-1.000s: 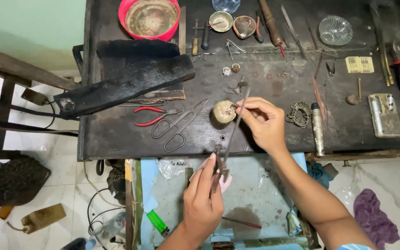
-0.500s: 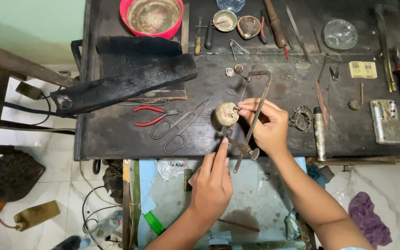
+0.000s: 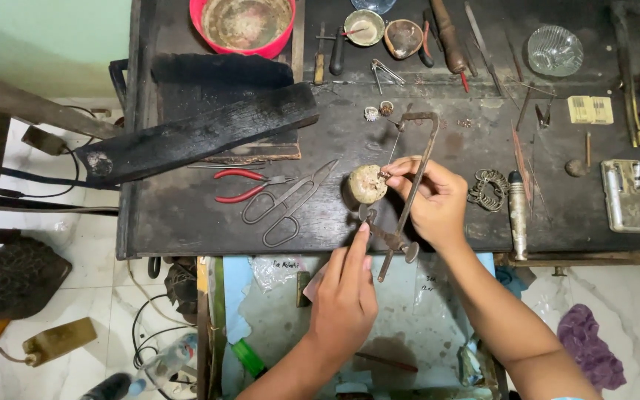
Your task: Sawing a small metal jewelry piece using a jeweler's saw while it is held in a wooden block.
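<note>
My right hand (image 3: pixel 430 198) grips a small metal saw frame (image 3: pixel 418 148) near its middle, the frame tilted over the dark workbench (image 3: pixel 187 215). Its thumb and forefinger also touch a round, pale lump (image 3: pixel 367 184) at the bench's front. My left hand (image 3: pixel 344 296) reaches up from below, fingers pinching the frame's lower clamp and handle end (image 3: pixel 394 248) just past the bench edge.
Steel shears (image 3: pixel 290 204) and red-handled pliers (image 3: pixel 242 185) lie left of the lump. A charred wooden block (image 3: pixel 201 133) lies across the bench's left. A red bowl (image 3: pixel 244 26), small cups (image 3: pixel 364 26), a glass dish (image 3: pixel 554 50), files and a metal ring piece (image 3: pixel 489 189) crowd the back and right.
The saw frame has swung from lying low across the bench edge to more upright over the bench. My left hand moved up toward its lower end; my right hand stays by the lump.
</note>
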